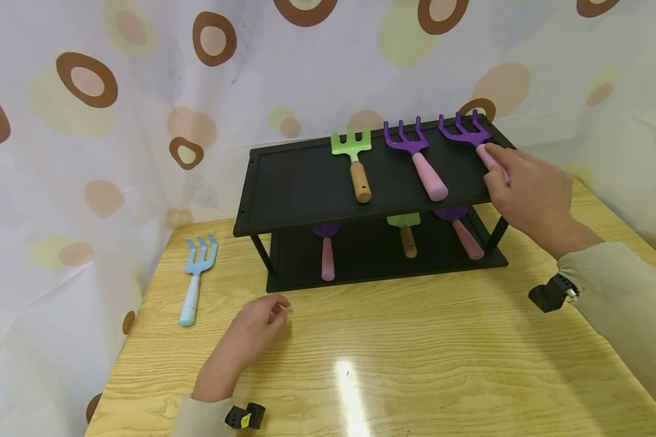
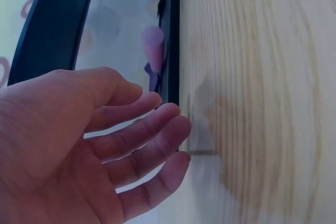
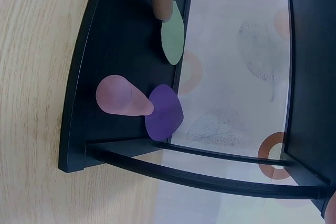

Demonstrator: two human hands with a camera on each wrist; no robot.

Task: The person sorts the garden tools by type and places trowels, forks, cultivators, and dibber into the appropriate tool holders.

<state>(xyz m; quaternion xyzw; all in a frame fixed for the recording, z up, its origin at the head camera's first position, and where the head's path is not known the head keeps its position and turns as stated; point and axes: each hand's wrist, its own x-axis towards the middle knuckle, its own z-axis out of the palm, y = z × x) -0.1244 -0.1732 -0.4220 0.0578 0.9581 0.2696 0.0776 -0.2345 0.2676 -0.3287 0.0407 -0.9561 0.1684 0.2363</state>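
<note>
At the right end of a black two-tier rack (image 1: 295,182), my right hand (image 1: 533,188) grips the pink handle of a purple hand rake (image 1: 464,130), which lies on the top shelf. Only a sliver of that hand shows at the right wrist view's edge. To its left on the same shelf are another purple hand rake (image 1: 429,176) with a pink handle and a green hand rake (image 1: 359,176) with a wooden handle. My left hand (image 1: 251,331) is over the table in front of the rack, fingers loosely bent and holding nothing.
A light blue hand rake (image 1: 192,291) lies on the wooden table (image 1: 393,340) left of the rack. On the lower shelf are a pink-handled tool (image 1: 328,258), a green-bladed tool (image 3: 172,35) with a wooden handle and a purple-bladed one (image 3: 165,114). Patterned cloth (image 1: 306,73) hangs behind.
</note>
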